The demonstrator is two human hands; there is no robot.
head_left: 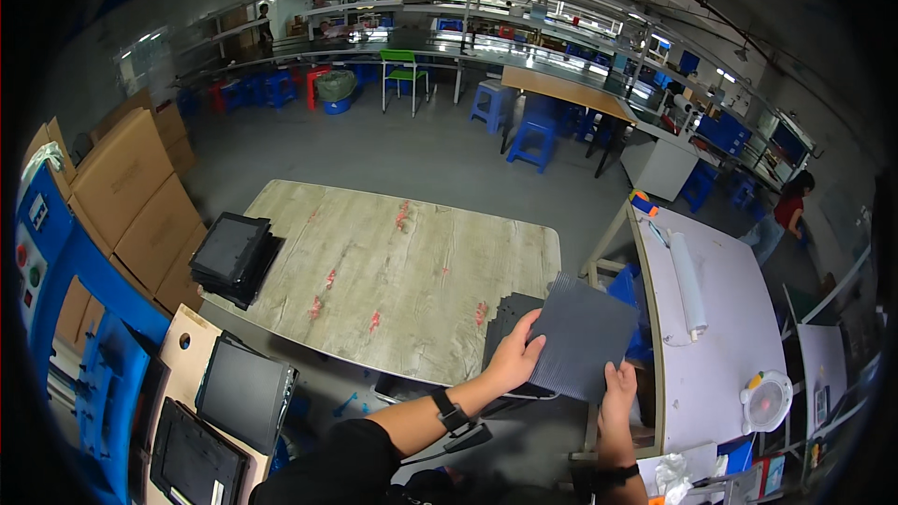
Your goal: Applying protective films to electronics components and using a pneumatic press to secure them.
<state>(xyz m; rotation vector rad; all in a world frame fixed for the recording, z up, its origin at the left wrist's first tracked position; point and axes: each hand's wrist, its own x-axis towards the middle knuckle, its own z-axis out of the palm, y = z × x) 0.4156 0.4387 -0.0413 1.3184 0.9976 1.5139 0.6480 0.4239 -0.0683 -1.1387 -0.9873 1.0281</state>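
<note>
At the right end of the surface point(421, 271), a raised dark panel point(585, 329) partly hides a stack point(508, 311). Left fingers point(527, 324) grip the panel's left edge; right fingers point(628, 377), its near edge. Even support should limit flexing.

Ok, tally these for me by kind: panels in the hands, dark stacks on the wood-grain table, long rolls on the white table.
Ribbed panel, held by left hand and right hand: 1
Dark stacks on the wood-grain table: 2 (left-end stack, right-end stack)
Long pale roll on the white table: 1
Total: 4
</note>
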